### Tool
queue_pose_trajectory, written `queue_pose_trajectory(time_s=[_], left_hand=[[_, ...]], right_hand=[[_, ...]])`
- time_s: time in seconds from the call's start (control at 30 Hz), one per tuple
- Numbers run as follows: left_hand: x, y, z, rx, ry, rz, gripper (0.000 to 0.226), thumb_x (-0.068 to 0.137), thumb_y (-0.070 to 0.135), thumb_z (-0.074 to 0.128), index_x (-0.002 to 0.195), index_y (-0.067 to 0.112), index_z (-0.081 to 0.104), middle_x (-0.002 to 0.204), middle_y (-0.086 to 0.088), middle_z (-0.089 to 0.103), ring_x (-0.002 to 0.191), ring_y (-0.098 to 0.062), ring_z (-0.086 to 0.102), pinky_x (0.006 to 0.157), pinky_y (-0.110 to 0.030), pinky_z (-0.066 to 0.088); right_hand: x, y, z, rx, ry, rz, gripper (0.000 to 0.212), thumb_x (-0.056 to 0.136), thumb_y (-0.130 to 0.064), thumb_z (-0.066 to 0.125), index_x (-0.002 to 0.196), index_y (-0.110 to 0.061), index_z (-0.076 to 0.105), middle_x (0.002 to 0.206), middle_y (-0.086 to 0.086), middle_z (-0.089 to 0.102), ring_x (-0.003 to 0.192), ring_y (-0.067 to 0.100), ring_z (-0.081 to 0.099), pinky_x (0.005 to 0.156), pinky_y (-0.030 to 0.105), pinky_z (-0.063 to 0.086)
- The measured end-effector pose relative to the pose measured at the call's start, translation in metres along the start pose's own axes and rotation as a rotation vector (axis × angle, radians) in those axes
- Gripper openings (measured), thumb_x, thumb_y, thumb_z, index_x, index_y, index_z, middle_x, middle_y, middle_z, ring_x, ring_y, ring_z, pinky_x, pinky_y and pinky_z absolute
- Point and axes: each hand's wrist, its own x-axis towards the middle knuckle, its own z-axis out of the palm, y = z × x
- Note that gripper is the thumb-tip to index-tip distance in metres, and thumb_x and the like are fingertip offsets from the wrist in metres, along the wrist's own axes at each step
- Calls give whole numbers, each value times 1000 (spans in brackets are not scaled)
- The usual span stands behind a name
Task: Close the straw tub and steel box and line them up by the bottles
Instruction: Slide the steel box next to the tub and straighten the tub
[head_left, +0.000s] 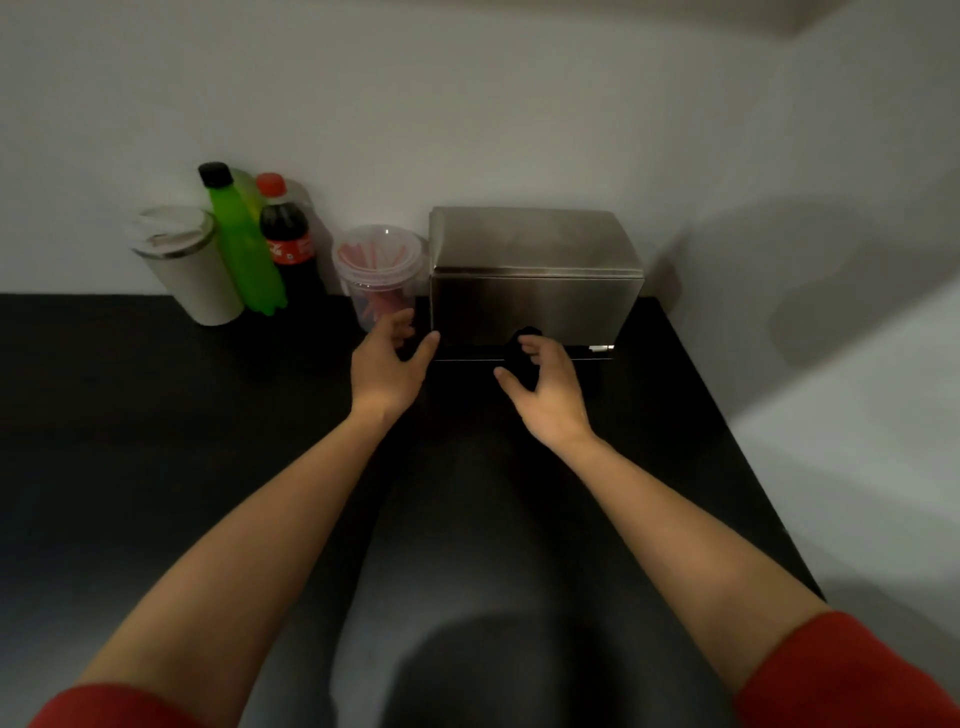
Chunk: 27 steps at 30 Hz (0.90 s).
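A steel box (535, 280) stands against the wall with its lid down; a black knob shows low on its front. To its left, touching or nearly so, is a clear straw tub (382, 275) holding red straws, a clear lid resting on top. A green bottle (244, 244) and a cola bottle (288, 244) stand left of the tub. My left hand (387, 364) hovers with fingers apart between the tub and the box's front left corner. My right hand (545, 389) is spread just in front of the knob, holding nothing.
A white tumbler with a lid (189, 265) stands at the far left by the bottles. All items sit on a black counter (156, 415) along the white wall. The counter's right edge (727, 431) runs close to the box.
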Motion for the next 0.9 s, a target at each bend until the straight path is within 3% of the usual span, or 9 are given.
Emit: queue_pose_trajectory(time_s=[0.1, 0.2, 0.33, 0.5, 0.63, 0.7, 0.83, 0.9], left_hand=[[3, -1, -12, -4, 25, -8, 41, 84, 34, 65, 122, 20, 55, 115, 1, 64, 105, -11, 58, 93, -30, 46], [8, -8, -26, 4, 42, -5, 43, 84, 34, 65, 122, 17, 55, 112, 0, 64, 102, -10, 58, 89, -27, 45], [20, -19, -43, 8, 77, 8, 51, 82, 34, 67, 125, 13, 51, 121, -6, 57, 108, -16, 55, 90, -31, 46], [55, -26, -57, -56, -34, -39, 66, 84, 37, 65, 136, 8, 37, 135, -13, 46, 116, -24, 50, 97, -39, 44], [86, -24, -56, -111, -139, -119, 73, 88, 42, 57, 144, 8, 25, 145, -12, 38, 129, -24, 41, 101, -28, 33], [98, -22, -54, -146, -163, -155, 70, 90, 42, 53, 144, 9, 24, 144, -13, 40, 127, -23, 43, 95, -24, 33], [113, -25, -50, -122, -184, -145, 66, 91, 40, 53, 143, 8, 28, 139, -13, 47, 123, -26, 48, 98, -30, 38], [118, -27, -49, -112, -177, -135, 62, 91, 40, 53, 141, 9, 32, 137, -12, 49, 122, -27, 49, 97, -31, 39]], right_hand=[[2, -10, 11, 1, -40, -17, 46, 82, -38, 64, 123, -22, 49, 124, -3, 51, 115, 11, 47, 92, 24, 38], [3, -23, 24, 11, -86, -12, 42, 84, -36, 63, 122, -22, 51, 123, -2, 50, 116, 13, 47, 94, 25, 38], [2, -42, 46, 12, -210, -10, 47, 86, -38, 59, 128, -21, 48, 128, -1, 49, 120, 15, 46, 97, 26, 37], [11, -68, 78, 49, -305, 45, 63, 87, -43, 56, 142, -24, 32, 145, 1, 37, 131, 16, 37, 101, 25, 31], [26, -89, 96, 118, -323, 115, 77, 86, -45, 57, 147, -22, 15, 153, 4, 24, 138, 19, 28, 111, 38, 29], [33, -97, 102, 184, -312, 107, 81, 87, -42, 56, 148, -18, 9, 154, 3, 22, 138, 17, 25, 111, 31, 25], [48, -110, 107, 301, -236, 96, 70, 94, -37, 47, 147, -11, 10, 148, 1, 30, 131, 2, 26, 98, 5, 18], [54, -114, 107, 332, -209, 108, 62, 97, -36, 40, 146, -9, 14, 144, 4, 35, 117, -13, 28, 85, -9, 16]])
